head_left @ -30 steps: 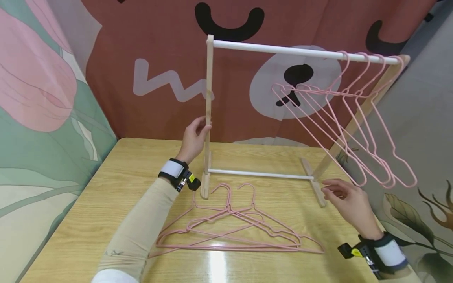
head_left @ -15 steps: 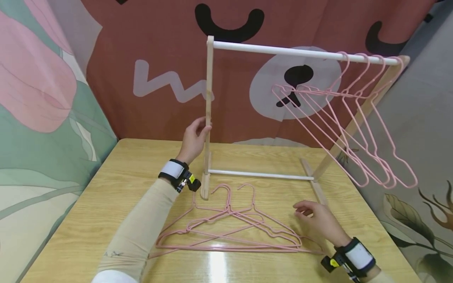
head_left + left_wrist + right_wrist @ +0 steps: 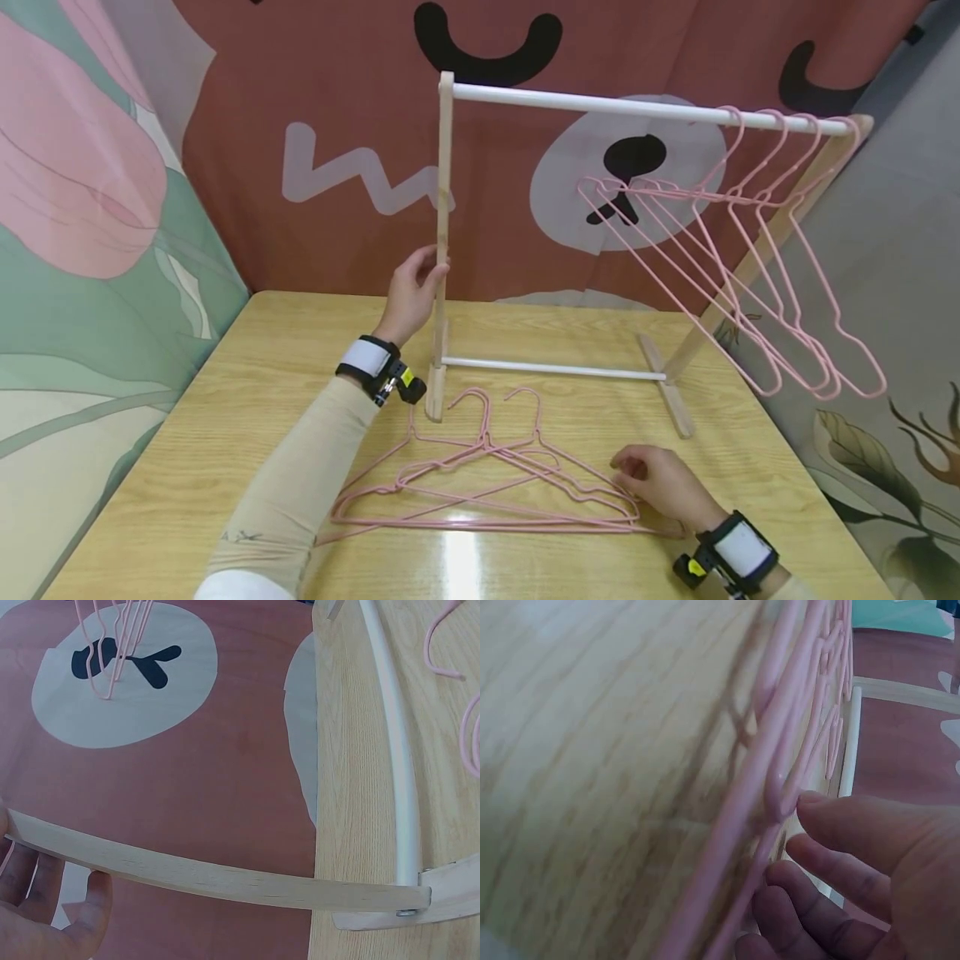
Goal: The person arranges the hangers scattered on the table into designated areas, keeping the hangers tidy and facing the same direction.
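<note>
My left hand grips the left wooden upright of a small clothes rack, thumb in front. In the left wrist view, its fingers lie against the upright's edge. Several pink clothes hangers lie overlapped on the table before the rack. My right hand is at the right end of this pile. In the right wrist view, the thumb tip is against or very near the bend of a hanger; the other fingers are loosely bent beside it, apart from the thumb.
Several more pink hangers hang at the right end of the rack's white top rail. A lower white bar joins the rack's feet. The wooden table meets printed cloth walls at the back and sides.
My right hand has moved left and down from beside the rack's right foot to the right end of the hanger pile. The left hand stays on the upright.
</note>
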Demonstrator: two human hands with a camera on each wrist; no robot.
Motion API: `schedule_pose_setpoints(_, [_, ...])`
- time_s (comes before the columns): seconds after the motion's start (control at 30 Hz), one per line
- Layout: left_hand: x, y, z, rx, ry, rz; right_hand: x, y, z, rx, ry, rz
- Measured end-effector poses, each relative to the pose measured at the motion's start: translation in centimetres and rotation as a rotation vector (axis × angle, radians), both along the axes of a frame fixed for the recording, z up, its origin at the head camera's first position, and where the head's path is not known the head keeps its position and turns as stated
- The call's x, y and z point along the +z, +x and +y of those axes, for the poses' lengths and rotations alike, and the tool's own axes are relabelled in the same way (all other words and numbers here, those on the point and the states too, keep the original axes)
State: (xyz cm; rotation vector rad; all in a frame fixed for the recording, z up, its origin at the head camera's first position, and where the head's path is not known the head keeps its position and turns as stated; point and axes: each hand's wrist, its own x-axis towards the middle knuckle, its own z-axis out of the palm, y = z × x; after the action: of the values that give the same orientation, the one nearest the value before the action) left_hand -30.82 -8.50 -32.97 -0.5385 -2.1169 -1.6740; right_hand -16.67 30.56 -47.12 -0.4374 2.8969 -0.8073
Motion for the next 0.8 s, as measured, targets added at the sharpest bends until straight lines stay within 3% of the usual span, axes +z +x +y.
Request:
schedule_pose_setpoints(0.13, [-0.1,-0.2,0.0,-0.002,0.011,0.001,-0.1,0.1,0.1,0.008,0.016,0.009])
schedule_pose_setpoints(0.43, [-2.5,-3.3,-0.4,0.004,0.016,0.016,-0.1,0.0,0.0,0.039,0.003,0.005])
schedule_pose_setpoints(0.8, [-2.7,-3.4,-0.4,0.004,0.007,0.017,-0.7,0.4,-0.6,0.095,0.012,-0.002])
